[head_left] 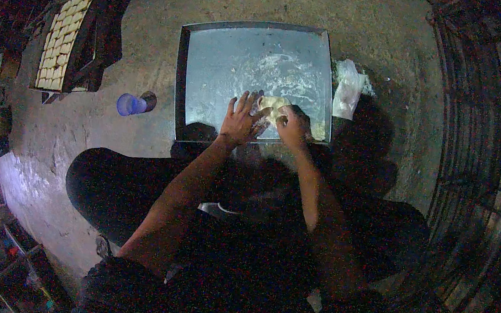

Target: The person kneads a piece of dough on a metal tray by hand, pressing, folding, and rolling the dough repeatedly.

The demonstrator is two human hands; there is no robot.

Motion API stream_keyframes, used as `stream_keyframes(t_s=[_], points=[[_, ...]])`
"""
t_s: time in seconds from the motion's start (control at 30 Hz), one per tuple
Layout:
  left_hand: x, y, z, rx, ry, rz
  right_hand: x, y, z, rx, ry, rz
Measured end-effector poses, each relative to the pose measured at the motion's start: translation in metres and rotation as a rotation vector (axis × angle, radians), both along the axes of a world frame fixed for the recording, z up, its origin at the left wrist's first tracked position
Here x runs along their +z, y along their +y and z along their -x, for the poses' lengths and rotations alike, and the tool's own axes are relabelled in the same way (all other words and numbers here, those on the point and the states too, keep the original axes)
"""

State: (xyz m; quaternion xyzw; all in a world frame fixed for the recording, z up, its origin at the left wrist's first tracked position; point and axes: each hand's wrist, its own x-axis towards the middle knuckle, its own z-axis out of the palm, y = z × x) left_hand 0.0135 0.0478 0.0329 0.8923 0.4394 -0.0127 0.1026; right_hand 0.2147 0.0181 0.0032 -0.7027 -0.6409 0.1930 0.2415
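Left hand (241, 119) lies flat, fingers spread, on the square grey metal tray (210, 75), touching the pale soft dough lump (272, 104) at its 3 o'clock. Right hand (293, 126) is curled over the dough from 4 o'clock. Flour streaks dust the tray surface. At 9 o'clock stands a translucent blue plastic cup (129, 104); at 2 o'clock lies a crumpled white plastic bag (348, 88). At 10 o'clock, a rack of pale rectangular dough pieces (62, 37).

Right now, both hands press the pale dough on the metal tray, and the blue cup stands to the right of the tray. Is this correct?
Not quite. The head view shows the blue cup left of the metal tray, not right. Both the left hand and right hand do press the pale dough.
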Motion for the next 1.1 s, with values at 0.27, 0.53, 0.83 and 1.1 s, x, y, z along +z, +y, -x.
stream_keyframes(t_s=[0.27,0.53,0.83,1.1], points=[[-0.01,0.0,-0.008,0.023,0.065,0.043,0.022,-0.009,0.014,0.126,-0.259,0.084],[-0.017,-0.007,-0.016,0.003,0.226,0.001,0.013,-0.017,0.031,0.181,-0.397,0.436],[-0.006,-0.01,-0.031,0.05,0.498,0.011,0.015,0.01,0.017,0.194,-0.354,0.511],[0.006,-0.009,-0.006,0.249,0.329,0.047,0.035,0.034,-0.029,0.155,0.313,0.048]])
